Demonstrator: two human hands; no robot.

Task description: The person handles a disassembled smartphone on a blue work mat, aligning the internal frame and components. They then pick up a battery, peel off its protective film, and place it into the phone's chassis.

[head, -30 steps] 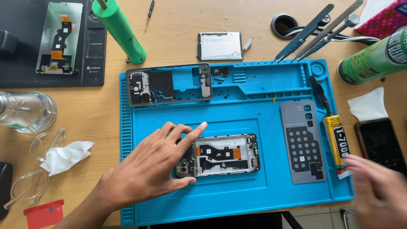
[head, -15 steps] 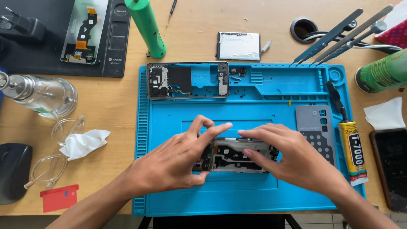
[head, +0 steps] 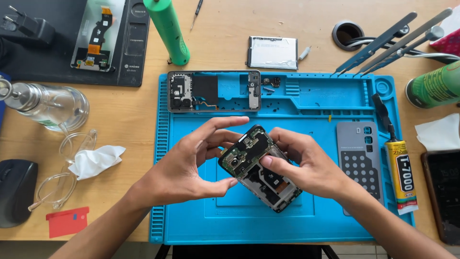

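An opened phone body [head: 261,168] with bare circuit boards is lifted off the blue work mat [head: 306,216] and tilted diagonally. My left hand [head: 191,163] grips its upper left corner between thumb and fingers. My right hand [head: 304,163] holds its right side, thumb lying across the middle. A second phone frame [head: 213,91] lies flat at the mat's top left. A grey back cover [head: 360,160] rests on the mat at the right, beside a yellow glue tube [head: 400,175].
A silver battery [head: 272,52], a green cylinder [head: 166,29] and metal pry tools [head: 383,41] lie beyond the mat. At the left stand a clear bottle [head: 45,103], a crumpled tissue [head: 93,160], a black mouse [head: 17,192] and a red card [head: 67,221]. A dark phone [head: 443,192] lies far right.
The phone body lay flat on the mat under my left hand a second ago. My right hand came in, and both hands have lifted and turned it diagonally.
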